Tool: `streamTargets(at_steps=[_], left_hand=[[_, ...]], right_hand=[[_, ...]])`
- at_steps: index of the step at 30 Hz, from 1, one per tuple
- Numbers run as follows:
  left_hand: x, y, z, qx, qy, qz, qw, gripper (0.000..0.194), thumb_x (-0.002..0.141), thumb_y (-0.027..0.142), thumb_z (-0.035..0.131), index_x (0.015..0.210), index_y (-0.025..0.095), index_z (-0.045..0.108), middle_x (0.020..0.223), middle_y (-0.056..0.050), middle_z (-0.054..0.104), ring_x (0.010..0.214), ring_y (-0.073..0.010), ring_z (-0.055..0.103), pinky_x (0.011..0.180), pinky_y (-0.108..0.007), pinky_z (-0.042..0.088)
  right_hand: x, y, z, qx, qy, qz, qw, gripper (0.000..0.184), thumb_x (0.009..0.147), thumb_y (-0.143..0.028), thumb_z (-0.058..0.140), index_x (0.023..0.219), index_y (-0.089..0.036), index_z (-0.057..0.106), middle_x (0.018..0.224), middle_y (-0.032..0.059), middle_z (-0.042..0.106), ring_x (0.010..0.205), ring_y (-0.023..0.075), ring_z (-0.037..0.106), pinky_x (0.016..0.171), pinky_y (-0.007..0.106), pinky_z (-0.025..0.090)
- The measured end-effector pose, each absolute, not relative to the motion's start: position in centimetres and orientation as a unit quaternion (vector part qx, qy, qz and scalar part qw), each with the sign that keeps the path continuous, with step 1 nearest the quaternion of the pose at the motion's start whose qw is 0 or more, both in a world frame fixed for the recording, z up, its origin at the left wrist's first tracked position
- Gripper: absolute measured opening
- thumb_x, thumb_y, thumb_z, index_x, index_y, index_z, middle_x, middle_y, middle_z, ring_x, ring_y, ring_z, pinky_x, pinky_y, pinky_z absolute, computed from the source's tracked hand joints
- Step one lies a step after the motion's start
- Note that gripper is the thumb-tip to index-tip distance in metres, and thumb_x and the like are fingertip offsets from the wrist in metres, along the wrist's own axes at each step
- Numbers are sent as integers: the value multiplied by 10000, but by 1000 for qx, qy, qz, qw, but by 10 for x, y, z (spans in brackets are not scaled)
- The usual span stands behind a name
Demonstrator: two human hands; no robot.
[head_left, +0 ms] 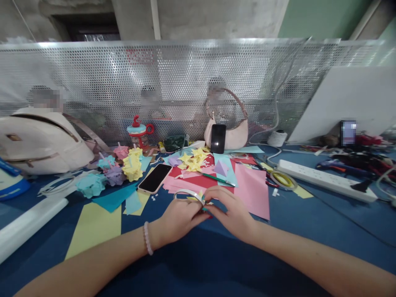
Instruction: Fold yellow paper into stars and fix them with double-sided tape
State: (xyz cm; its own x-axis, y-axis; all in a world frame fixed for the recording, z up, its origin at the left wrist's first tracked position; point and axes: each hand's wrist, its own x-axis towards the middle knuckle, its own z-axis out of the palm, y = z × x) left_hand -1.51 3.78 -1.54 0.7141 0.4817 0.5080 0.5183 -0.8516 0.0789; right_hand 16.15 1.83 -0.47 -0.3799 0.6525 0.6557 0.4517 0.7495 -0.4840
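Two hands meet at ring-shaped roll, front centre

Left hand (182,220) closed round the roll (196,195), which looks like tape, low over the blue table (213,264). Right hand (233,212) at its near edge, fingers bent to a narrow pinch; can't tell what, if anything, is gripped. To do it well: left steady, right fingertips only, any free end kept straight, wrists clear of pink paper (252,192) and green pencil (218,180).
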Motion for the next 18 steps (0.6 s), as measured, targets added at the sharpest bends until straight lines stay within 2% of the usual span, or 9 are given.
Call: streamTargets(at_steps=[14, 18], left_hand=[[-15, 38, -15, -924, -264, -275, 19, 248, 906, 327, 413, 811, 142, 548, 670, -34, 632, 596, -154, 611, 555, -243, 466], [-15, 38, -15, -925, -266, -270, 18, 262, 907, 332, 408, 776, 148, 540, 660, -28, 625, 592, -152, 608, 553, -242, 460]], right_hand=[[163, 21, -6, -333, -821, 134, 445, 130, 825, -128, 496, 924, -212, 485, 863, 33, 558, 803, 155, 564, 705, 304, 506], [164, 21, -3, -317, -833, 128, 436, 94, 835, -122, 491, 866, -211, 493, 876, 39, 554, 841, 155, 553, 731, 299, 497]])
